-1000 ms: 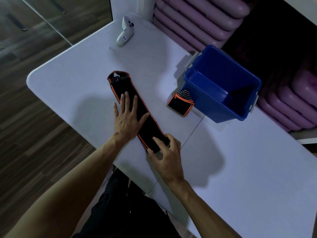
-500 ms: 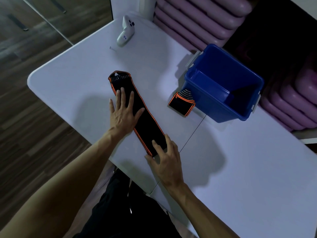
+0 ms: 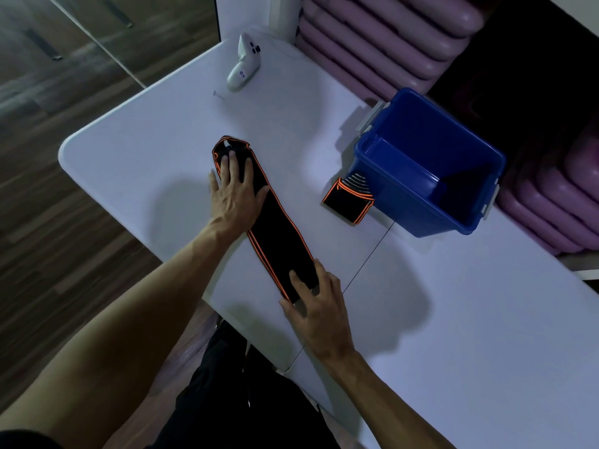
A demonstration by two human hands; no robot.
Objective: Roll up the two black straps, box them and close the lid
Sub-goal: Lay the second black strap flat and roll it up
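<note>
Both hands are laid on the long black strap [image 3: 275,222], which is stretched flat and diagonally across the white table [image 3: 146,157]. The left hand [image 3: 235,196] is spread flat, fingers straight, and is pressed on the far part of the strap; compared with a second ago it has been slid up the strap, so that its fingertips are now found almost at the far end with the orange-trimmed tab, where before they were set lower, near the middle. The right hand [image 3: 319,306] is placed on the near end of the strap, close to the table's front edge, with fingers loosely bent and pressed down on the fabric; nothing is gripped, and its place has hardly been altered. The strap itself is seen stretched out as before, not yet rolled. The second strap [image 3: 348,199], already rolled, with orange edging, is lain on the table against the near wall of the blue box [image 3: 421,205], outside it and unmoved. The box is stood open to the right of the straps. A white controller [image 3: 243,64] is left near the far table corner, well apart from the hands. Purple cushions [image 3: 372,37] are stacked behind the table and box.
</note>
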